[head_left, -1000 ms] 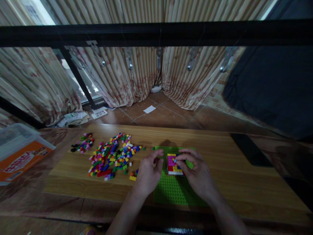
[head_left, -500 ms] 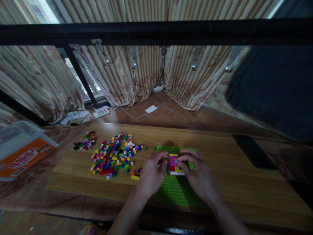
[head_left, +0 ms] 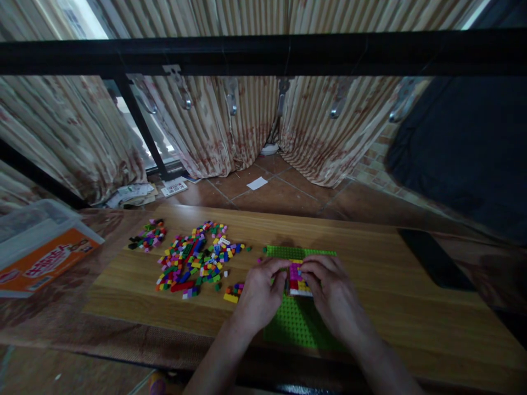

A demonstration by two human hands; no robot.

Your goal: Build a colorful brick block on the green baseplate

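A small build of toy bricks [head_left: 295, 277], with magenta, yellow, red and white parts, sits on a green studded baseplate [head_left: 298, 325]. My left hand [head_left: 259, 293] is curled at its left edge, with the index finger and thumb against that side. My right hand [head_left: 334, 293] reaches over the right part of the build. Its thumb and index finger are pinched at a small blue brick, now mostly hidden by the fingertips. The fingers also cover the build's right side.
Many loose coloured bricks [head_left: 193, 263] lie left of the baseplate, with a smaller pile [head_left: 150, 236] beyond. A yellow brick [head_left: 231, 298] lies near my left wrist. A clear box with an orange label [head_left: 51, 260] stands far left. A dark flat slab [head_left: 436, 258] rests right.
My left fingers have moved right, up to the build's edge. My right fingertips have closed in over the blue brick, which shows less. The whole view has shifted slightly.
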